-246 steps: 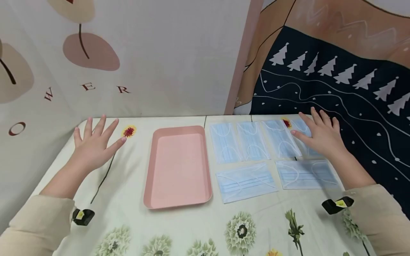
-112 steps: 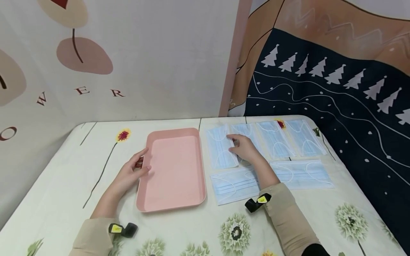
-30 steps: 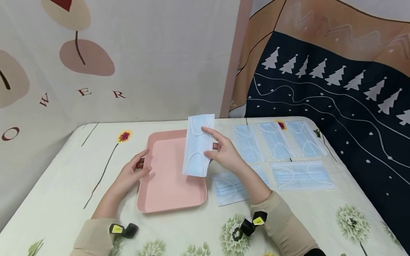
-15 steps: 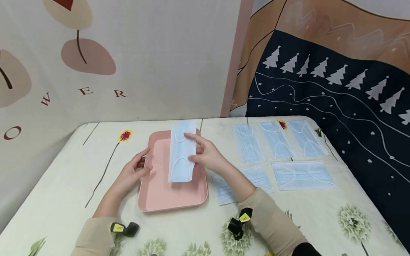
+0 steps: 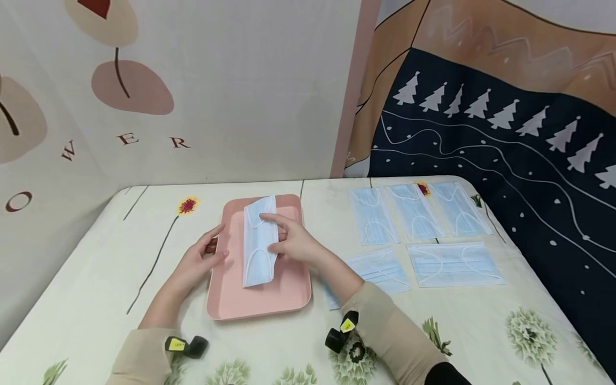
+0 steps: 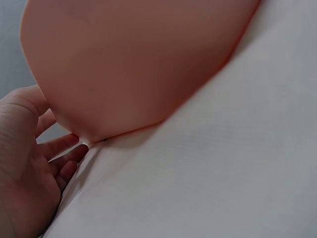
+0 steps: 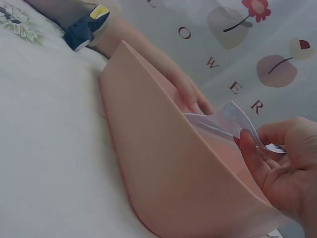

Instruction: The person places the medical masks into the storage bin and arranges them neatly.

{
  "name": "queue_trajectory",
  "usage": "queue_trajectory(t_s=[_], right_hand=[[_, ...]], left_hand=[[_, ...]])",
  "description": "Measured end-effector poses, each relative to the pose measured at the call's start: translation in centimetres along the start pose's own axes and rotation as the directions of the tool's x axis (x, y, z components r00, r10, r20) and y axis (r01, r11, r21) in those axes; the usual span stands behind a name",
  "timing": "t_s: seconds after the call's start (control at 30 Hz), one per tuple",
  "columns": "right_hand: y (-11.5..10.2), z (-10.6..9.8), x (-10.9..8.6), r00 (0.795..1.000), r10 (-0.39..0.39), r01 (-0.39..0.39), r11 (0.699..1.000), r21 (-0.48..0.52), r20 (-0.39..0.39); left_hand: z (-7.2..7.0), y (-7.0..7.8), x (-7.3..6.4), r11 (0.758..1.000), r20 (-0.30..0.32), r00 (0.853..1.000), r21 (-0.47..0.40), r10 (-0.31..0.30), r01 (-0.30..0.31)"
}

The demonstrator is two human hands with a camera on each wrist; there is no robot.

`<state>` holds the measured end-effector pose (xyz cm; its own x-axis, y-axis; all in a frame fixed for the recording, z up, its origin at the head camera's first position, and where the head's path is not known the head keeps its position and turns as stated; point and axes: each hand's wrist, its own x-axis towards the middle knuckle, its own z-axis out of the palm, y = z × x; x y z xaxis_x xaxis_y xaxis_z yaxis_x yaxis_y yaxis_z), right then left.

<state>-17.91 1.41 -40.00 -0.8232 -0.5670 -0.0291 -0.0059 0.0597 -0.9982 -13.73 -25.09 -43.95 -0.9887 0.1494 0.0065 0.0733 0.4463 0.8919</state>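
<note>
A pale blue face mask [image 5: 257,243] with white ear loops hangs over the pink rectangular tray [image 5: 231,297]. My right hand [image 5: 299,243] pinches its right edge between thumb and fingers. Seen from the right wrist, the mask [image 7: 229,118] is tilted inside the walls of the tray [image 7: 148,153]; whether its lower end touches the floor I cannot tell. My left hand [image 5: 196,263] grips the tray's left side, thumb over the rim. In the left wrist view, curled fingers [image 6: 62,146] of that hand touch the tray's outer wall [image 6: 124,69] low down, near the tablecloth.
Right of the tray, several more masks lie flat: upright ones in a back row [image 5: 372,216], and two sideways in front, one [image 5: 454,264] fully visible, the other [image 5: 380,270] partly under my right forearm. A flower-printed cloth [image 5: 269,353] covers the table. Printed curtains [image 5: 240,96] stand behind.
My right hand lifted the leftmost back-row mask, carried it left over the tray and lowered it. Earlier, my left hand moved from above the cloth to the tray's left side, where it stays.
</note>
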Motion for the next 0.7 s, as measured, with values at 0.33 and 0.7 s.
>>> queue_trajectory(t_s=[0.33, 0.7], right_hand=[[0.5, 1.1, 1.1, 0.998, 0.058, -0.058, 0.997, -0.052, 0.009], [0.9, 1.4, 1.6, 0.998, 0.043, -0.064, 0.879, -0.473, -0.055]], left_hand=[[0.0, 0.1, -0.1, 1.0, 0.001, 1.0, 0.011, 0.005, -0.005], [0.1, 0.0, -0.1, 1.0, -0.007, 1.0, 0.007, 0.018, -0.017]])
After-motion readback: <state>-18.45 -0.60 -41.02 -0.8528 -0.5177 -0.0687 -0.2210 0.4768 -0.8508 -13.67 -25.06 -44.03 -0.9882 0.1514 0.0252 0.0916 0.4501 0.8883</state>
